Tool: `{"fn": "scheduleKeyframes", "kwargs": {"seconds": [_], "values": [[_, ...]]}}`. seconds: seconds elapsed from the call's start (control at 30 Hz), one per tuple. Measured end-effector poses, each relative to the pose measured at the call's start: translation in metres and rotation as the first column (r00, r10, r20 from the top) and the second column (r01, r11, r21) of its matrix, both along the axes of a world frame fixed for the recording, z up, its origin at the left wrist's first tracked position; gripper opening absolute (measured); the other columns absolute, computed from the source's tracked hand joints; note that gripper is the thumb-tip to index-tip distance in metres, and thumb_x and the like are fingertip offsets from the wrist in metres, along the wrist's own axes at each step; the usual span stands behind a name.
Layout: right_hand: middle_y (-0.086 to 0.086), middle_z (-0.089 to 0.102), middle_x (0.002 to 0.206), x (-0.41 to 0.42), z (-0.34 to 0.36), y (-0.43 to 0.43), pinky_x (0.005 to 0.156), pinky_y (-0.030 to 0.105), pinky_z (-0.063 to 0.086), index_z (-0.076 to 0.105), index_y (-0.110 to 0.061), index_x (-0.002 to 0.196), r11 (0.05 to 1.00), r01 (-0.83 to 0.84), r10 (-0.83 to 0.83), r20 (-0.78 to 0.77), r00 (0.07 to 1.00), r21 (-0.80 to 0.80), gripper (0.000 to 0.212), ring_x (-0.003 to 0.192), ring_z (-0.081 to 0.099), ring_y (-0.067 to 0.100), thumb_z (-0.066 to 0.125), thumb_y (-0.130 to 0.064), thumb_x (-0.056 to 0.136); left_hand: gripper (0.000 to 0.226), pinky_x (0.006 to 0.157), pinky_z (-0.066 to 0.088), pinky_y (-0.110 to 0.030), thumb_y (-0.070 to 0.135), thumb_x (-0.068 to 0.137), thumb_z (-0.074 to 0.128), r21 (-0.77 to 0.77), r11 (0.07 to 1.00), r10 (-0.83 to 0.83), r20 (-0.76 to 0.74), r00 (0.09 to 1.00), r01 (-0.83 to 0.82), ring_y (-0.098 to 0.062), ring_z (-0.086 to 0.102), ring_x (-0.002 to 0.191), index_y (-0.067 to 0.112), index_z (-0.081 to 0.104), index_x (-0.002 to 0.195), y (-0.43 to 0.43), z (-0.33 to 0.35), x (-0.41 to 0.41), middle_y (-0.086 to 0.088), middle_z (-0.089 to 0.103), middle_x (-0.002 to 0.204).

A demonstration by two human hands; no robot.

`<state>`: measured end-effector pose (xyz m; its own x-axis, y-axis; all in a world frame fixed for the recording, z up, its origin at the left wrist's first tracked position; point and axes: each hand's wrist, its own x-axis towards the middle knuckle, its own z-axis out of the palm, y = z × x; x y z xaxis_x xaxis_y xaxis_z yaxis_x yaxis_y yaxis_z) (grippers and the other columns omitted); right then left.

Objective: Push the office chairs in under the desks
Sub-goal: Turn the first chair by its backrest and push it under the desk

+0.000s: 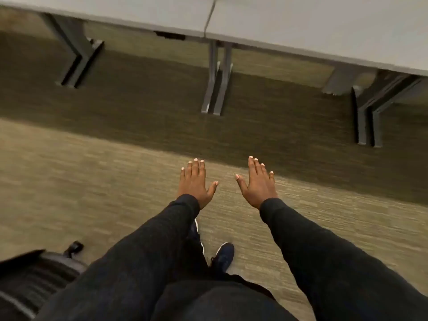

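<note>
My left hand (195, 183) and my right hand (257, 184) are stretched out flat in front of me, palms down, fingers apart, holding nothing. They hover over the carpet, well short of the desks. A black office chair (34, 276) shows only partly at the bottom left, behind and to the left of my left arm, with one caster (75, 247) visible. Two white desks (301, 26) run side by side across the top of the view, with open floor beneath them.
Grey metal desk legs stand at the left (76, 56), the middle (217, 79) and the right (370, 112). A darker carpet strip lies under the desks. My dark blue shoe (223, 254) is on the lighter carpet below my hands.
</note>
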<state>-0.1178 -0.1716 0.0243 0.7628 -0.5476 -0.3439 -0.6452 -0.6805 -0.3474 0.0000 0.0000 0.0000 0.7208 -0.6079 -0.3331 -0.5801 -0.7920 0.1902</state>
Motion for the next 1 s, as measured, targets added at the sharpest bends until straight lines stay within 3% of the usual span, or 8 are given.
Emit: {"fn": "scheduleKeyframes", "kwargs": {"seconds": [0.13, 0.37, 0.67, 0.87, 1.0], "values": [[0.005, 0.005, 0.169, 0.006, 0.002, 0.047, 0.124, 0.051, 0.005, 0.001, -0.021, 0.161, 0.990, -0.134, 0.135, -0.022, 0.991, 0.032, 0.079, 0.155, 0.005, 0.027, 0.029, -0.063, 0.100, 0.087, 0.122, 0.001, -0.048, 0.066, 0.094, 0.022, 0.052, 0.994, 0.099, 0.018, 0.995, -0.100, -0.029, -0.001, 0.152, 0.010, 0.002, 0.158, 0.057, -0.002, -0.019, -0.013, 0.001, 0.166], [0.006, 0.005, 0.169, 0.019, -0.001, 0.153, 0.124, 0.051, 0.004, 0.001, -0.019, 0.161, 0.936, -0.347, 0.350, -0.045, 0.936, 0.062, 0.079, 0.155, 0.005, 0.027, 0.029, -0.061, 0.101, 0.088, 0.122, 0.003, -0.049, 0.065, 0.094, 0.027, 0.010, 0.957, 0.291, -0.011, 0.957, -0.291, -0.031, 0.002, 0.152, 0.009, 0.004, 0.157, 0.157, 0.003, -0.046, -0.014, 0.006, 0.165], [0.007, 0.008, 0.169, 0.018, 0.000, 0.322, 0.124, 0.053, 0.006, 0.003, -0.018, 0.162, 0.863, -0.493, 0.494, 0.022, 0.869, 0.105, 0.080, 0.155, 0.009, 0.027, 0.030, -0.062, 0.100, 0.082, 0.122, 0.002, -0.050, 0.056, 0.095, 0.031, 0.109, 0.941, 0.316, 0.050, 0.948, -0.319, -0.031, 0.004, 0.152, 0.008, 0.007, 0.157, 0.291, 0.023, -0.075, -0.016, 0.011, 0.164], [0.008, 0.010, 0.169, 0.011, 0.006, 0.379, 0.124, 0.051, 0.006, 0.004, -0.019, 0.161, 0.804, -0.587, 0.584, 0.062, 0.809, 0.089, 0.079, 0.155, 0.010, 0.027, 0.031, -0.062, 0.100, 0.083, 0.122, 0.001, -0.047, 0.056, 0.096, 0.035, 0.058, 0.910, 0.413, -0.043, 0.910, -0.410, -0.030, 0.001, 0.152, 0.008, 0.006, 0.158, 0.350, 0.017, -0.109, -0.014, 0.007, 0.165], [0.007, 0.012, 0.169, 0.006, 0.016, 0.418, 0.124, 0.050, 0.010, 0.006, -0.018, 0.161, 0.704, -0.704, 0.699, 0.086, 0.710, 0.091, 0.078, 0.154, 0.012, 0.025, 0.031, -0.061, 0.101, 0.081, 0.122, 0.011, -0.043, 0.059, 0.097, 0.034, -0.013, 0.859, 0.506, -0.131, 0.852, -0.512, -0.030, 0.010, 0.151, 0.008, 0.013, 0.157, 0.396, 0.002, -0.148, -0.015, 0.015, 0.164]]}}
